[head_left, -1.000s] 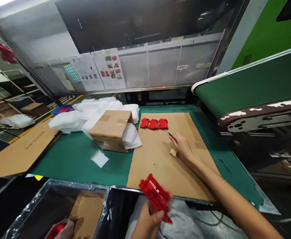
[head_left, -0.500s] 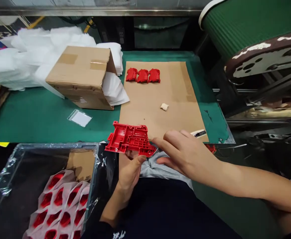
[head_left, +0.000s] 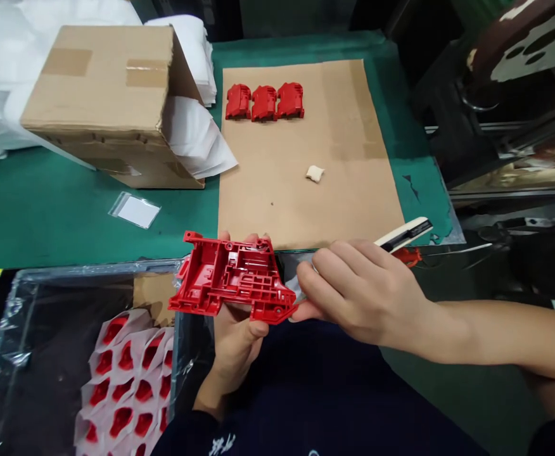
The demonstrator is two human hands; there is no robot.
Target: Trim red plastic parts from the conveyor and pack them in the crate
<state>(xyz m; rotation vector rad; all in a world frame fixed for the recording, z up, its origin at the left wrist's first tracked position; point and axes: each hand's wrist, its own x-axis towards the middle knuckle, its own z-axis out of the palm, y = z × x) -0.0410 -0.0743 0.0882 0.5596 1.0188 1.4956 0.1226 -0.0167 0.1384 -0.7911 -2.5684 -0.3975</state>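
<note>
My left hand grips a red moulded plastic part from below, holding it flat with its ribbed inside facing up. Closed around a cream-handled knife, my right hand sits at the part's right edge, and the blade end touches the part's lower right corner. Both hands are over my lap, just in front of the table edge. Three smaller red parts lie in a row at the far end of a brown cardboard sheet.
A cardboard box with white foam sheets stands at the left on the green mat. A small clear bag and a beige scrap lie nearby. A plastic-lined bin at lower left holds wrapped red parts.
The view tilted down and closer. My right hand left the cardboard sheet, came back to the red part and now holds the knife against it. My left hand turned the part flat.
</note>
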